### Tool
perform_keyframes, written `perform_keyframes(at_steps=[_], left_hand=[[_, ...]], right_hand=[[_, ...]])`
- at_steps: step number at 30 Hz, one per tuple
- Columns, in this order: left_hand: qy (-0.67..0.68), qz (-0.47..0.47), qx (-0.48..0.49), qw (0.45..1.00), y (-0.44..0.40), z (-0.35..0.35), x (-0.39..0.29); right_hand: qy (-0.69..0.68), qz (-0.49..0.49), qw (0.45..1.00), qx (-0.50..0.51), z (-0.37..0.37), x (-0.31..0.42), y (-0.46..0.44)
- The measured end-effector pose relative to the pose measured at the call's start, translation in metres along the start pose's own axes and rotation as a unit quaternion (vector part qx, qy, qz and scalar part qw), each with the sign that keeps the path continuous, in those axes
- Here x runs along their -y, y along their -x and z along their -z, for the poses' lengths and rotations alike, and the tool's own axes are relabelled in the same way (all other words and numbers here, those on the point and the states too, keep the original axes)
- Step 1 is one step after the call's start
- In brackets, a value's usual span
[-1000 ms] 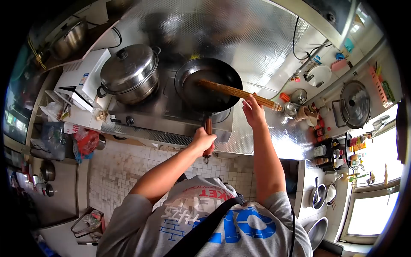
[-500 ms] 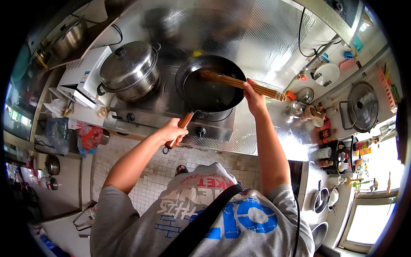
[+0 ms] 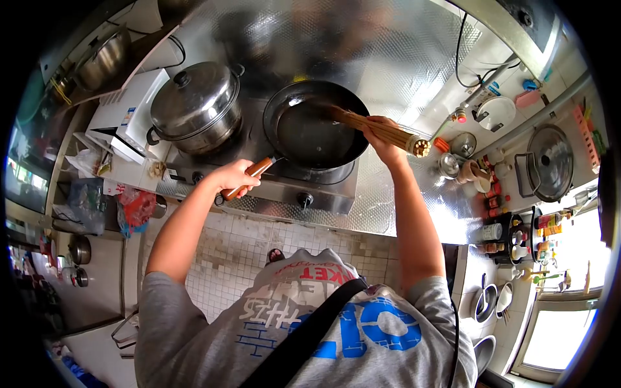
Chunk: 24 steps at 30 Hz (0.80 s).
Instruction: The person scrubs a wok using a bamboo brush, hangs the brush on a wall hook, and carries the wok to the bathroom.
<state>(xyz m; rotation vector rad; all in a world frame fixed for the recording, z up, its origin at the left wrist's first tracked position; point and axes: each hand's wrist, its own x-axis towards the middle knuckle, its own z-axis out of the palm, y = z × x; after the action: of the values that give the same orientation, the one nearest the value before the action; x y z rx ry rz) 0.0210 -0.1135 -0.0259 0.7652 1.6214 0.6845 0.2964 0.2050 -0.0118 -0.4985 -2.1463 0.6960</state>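
A dark wok sits on the right burner of the steel gas stove, with a little liquid visible in its bottom. My left hand is closed around the wok's brown wooden handle. In my right hand is a bamboo wok brush, gripped along its bundled sticks. Its bristle end reaches over the wok's far right inner wall and is smeared by motion. The brush's butt end points right, out past the wok rim.
On the left burner stands a lidded steel pot. Sauce bottles line the counter at right, near a hanging glass lid. A tap juts out at the upper right. A white appliance stands left of the pot.
The wok handle and my left hand have swung left and up, turning the wok. The brush's bristle end has moved right inside the wok, and its butt end has tipped toward me.
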Motion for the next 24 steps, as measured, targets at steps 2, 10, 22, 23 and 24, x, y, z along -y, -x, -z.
perform_keyframes(at_steps=[2,10,22,23,24], left_hand=[[-0.121,0.004,-0.046,0.992,0.001,0.002,-0.007],[-0.435,0.021,-0.278,0.856,-0.002,-0.049,-0.023],[-0.452,0.036,-0.297,0.841,-0.008,-0.048,-0.020],[-0.453,0.037,-0.295,0.840,-0.008,-0.047,-0.021],[-0.452,0.041,-0.293,0.842,-0.008,-0.047,-0.022]], right_hand=[[0.024,-0.008,1.000,0.008,0.016,0.019,-0.002],[0.019,-0.077,0.982,0.169,0.034,0.106,0.003],[-0.186,0.010,0.980,0.074,-0.076,0.090,-0.023],[-0.201,-0.002,0.979,0.043,-0.083,0.073,-0.031],[-0.216,-0.013,0.976,0.013,-0.084,0.068,-0.040]])
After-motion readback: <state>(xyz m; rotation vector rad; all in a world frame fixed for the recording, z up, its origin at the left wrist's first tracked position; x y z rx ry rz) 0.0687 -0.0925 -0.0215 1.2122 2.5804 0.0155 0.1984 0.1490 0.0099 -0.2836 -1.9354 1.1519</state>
